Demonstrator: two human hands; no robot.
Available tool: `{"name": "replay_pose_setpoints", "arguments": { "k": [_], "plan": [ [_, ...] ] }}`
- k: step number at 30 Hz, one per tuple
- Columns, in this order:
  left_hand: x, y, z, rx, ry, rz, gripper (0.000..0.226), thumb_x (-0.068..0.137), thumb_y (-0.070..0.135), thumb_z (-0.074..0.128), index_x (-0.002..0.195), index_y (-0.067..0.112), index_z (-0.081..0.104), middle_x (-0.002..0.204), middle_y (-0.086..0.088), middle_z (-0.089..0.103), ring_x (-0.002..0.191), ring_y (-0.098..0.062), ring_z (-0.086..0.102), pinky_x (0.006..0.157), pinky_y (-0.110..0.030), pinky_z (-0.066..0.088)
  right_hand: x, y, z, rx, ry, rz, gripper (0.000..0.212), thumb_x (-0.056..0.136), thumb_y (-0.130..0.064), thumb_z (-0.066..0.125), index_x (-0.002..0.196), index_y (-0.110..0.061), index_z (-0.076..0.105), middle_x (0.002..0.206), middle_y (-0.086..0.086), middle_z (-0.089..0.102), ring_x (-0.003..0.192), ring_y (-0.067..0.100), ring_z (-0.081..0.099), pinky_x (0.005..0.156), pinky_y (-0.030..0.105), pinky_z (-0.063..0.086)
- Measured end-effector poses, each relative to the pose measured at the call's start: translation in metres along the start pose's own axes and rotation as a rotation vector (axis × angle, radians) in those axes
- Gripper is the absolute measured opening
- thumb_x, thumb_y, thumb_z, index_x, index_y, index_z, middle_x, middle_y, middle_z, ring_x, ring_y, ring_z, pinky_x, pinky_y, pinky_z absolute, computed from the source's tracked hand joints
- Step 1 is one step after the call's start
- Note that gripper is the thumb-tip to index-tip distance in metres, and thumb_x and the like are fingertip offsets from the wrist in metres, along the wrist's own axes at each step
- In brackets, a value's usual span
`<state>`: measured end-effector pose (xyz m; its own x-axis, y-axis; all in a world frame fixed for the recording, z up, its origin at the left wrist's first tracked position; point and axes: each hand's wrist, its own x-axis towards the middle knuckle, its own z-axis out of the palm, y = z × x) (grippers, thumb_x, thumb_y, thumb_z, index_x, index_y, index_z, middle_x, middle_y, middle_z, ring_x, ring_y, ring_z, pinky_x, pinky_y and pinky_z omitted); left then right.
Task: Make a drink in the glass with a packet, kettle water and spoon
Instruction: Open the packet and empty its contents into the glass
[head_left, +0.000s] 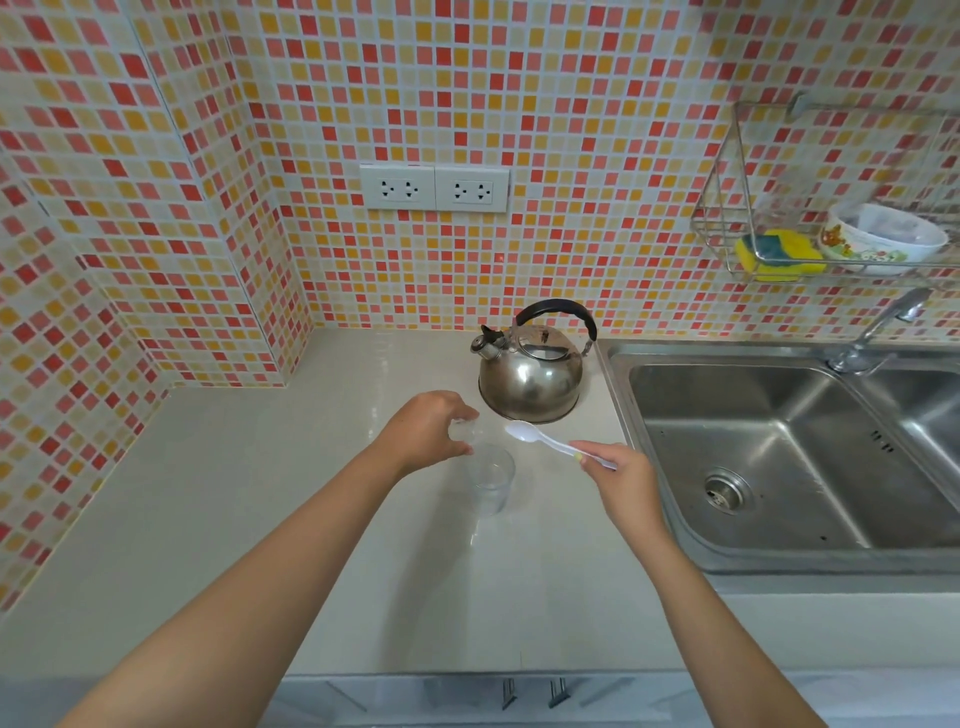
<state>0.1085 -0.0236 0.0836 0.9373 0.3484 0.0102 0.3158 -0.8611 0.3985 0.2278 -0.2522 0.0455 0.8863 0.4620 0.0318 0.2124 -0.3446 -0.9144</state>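
A pale countertop runs below a wall of red, orange and cream tiles, with a steel sink set into it on the right and a wire rack above that holding a sponge and a bowl. A double wall socket sits in the tiles behind.

The steel kettle stands upright on the counter just left of the sink, lid on, black handle up. In front of it, nearer the person, the clear glass stands upright on the counter; it seems to hold some clear liquid low down, though that is hard to tell.

The left hand hovers just above and behind the glass rim, fingers curled round something small and pale, probably the packet; whether it is torn or emptied I cannot tell. The right hand pinches the handle of a white plastic spoon, its bowl pointing toward the kettle and held above the counter, beside the glass and not in it.

Judging from this, the water may already be poured, the powder is going in or about to, and stirring is not yet done.
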Motion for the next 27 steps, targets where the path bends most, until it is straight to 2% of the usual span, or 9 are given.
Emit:
{"name": "replay_pose_setpoints", "arguments": {
  "k": [2,4,8,11,13,20,23,27],
  "plan": [
    [0.002,0.003,0.001,0.052,-0.018,0.037,0.054,0.078,0.035,0.077,0.128,0.02,0.063,0.122,0.002,0.065,0.092,-0.015,0.061,0.079,-0.02,0.044,-0.004,-0.001,0.003,0.008,-0.001,0.007,0.019,0.084,-0.004,0.065,0.1,-0.008,0.075,0.091,0.012,0.067,0.085,0.02,0.063,0.08,0.026,0.047],
    [0.003,0.005,0.004,0.094,-0.031,0.073,0.053,0.079,0.035,0.076,0.128,0.02,0.063,0.121,0.001,0.065,0.095,-0.017,0.062,0.082,-0.022,0.044,-0.008,-0.001,0.007,0.01,0.0,0.013,0.016,0.084,-0.008,0.068,0.096,-0.011,0.076,0.089,0.013,0.066,0.084,0.02,0.064,0.079,0.025,0.047],
    [0.004,0.007,0.012,0.107,-0.047,0.102,0.053,0.079,0.035,0.075,0.128,0.02,0.063,0.119,0.001,0.065,0.099,-0.018,0.061,0.082,-0.022,0.042,-0.011,0.002,0.014,-0.006,0.002,-0.004,0.013,0.083,-0.008,0.068,0.092,-0.012,0.077,0.086,0.011,0.064,0.079,0.015,0.063,0.071,0.012,0.044],
    [0.005,0.008,0.017,0.114,-0.055,0.12,0.052,0.078,0.035,0.075,0.127,0.02,0.064,0.117,0.001,0.065,0.103,-0.019,0.059,0.083,-0.024,0.045,-0.01,0.001,0.019,-0.005,0.0,-0.023,0.017,0.083,-0.001,0.067,0.096,-0.007,0.075,0.083,0.005,0.058,0.075,0.009,0.06,0.065,0.001,0.042],
    [0.006,0.009,0.018,0.149,-0.063,0.14,0.051,0.078,0.035,0.074,0.126,0.021,0.064,0.114,0.001,0.065,0.105,-0.019,0.058,0.084,-0.027,0.046,-0.009,0.0,0.021,-0.02,-0.006,-0.039,0.019,0.082,0.002,0.066,0.098,-0.005,0.074,0.082,0.002,0.054,0.073,0.004,0.057,0.063,-0.001,0.04],
    [0.008,0.011,0.017,0.378,-0.108,0.266,0.043,0.081,0.035,0.071,0.123,0.025,0.065,0.11,0.001,0.065,0.104,-0.02,0.057,0.087,-0.029,0.04,-0.009,0.005,0.019,-0.022,-0.026,-0.02,0.019,0.083,0.001,0.065,0.098,-0.007,0.073,0.086,0.003,0.056,0.076,0.004,0.058,0.065,0.001,0.043],
    [0.008,0.013,0.017,0.495,-0.147,0.332,0.04,0.084,0.033,0.068,0.122,0.025,0.065,0.109,0.001,0.064,0.105,-0.02,0.055,0.089,-0.03,0.039,-0.011,0.01,0.017,-0.032,-0.031,0.002,0.019,0.083,0.0,0.065,0.098,-0.008,0.074,0.083,0.001,0.055,0.074,0.005,0.057,0.065,0.008,0.043],
    [0.01,0.018,0.018,0.621,-0.191,0.381,0.035,0.085,0.021,0.064,0.12,0.02,0.065,0.109,-0.001,0.062,0.106,-0.022,0.054,0.092,-0.032,0.039,-0.013,0.016,0.016,-0.018,-0.019,0.041,0.019,0.083,0.0,0.066,0.098,-0.007,0.074,0.082,0.001,0.055,0.076,0.012,0.058,0.066,0.012,0.043]
  ]
}}
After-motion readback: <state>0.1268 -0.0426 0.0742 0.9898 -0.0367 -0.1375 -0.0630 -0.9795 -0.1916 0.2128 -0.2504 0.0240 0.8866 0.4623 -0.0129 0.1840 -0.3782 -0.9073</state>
